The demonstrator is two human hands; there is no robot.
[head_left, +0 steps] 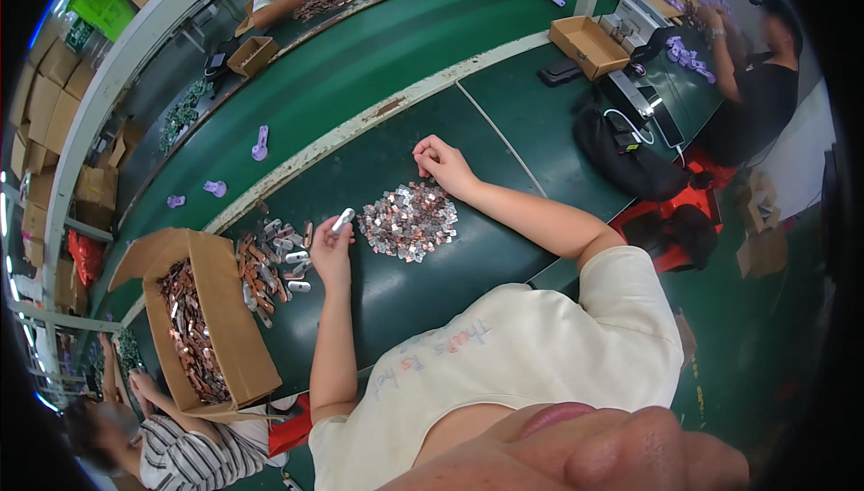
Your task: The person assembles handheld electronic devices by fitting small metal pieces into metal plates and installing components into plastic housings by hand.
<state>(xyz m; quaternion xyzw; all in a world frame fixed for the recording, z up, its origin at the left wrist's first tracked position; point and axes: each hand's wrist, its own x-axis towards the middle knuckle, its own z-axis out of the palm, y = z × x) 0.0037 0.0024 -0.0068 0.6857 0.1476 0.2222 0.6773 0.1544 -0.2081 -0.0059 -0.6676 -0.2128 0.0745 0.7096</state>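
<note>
My left hand (331,252) rests on the green table (423,293) and pinches a small silver metal piece (343,219) between its fingertips. Right of it lies a flat pile of copper-coloured and silver metal pieces (409,221). My right hand (441,164) sits at the far edge of that pile with fingers curled together on the table; whether it holds a piece is hidden. A looser heap of silver and copper parts (270,261) lies left of my left hand.
An open cardboard box (236,338) of copper pieces stands at the left. Purple parts (260,143) lie on the green conveyor belt (360,59) beyond. A black bag (630,162) and another cardboard box (589,45) sit at the right. Other people work at the top, right and lower left.
</note>
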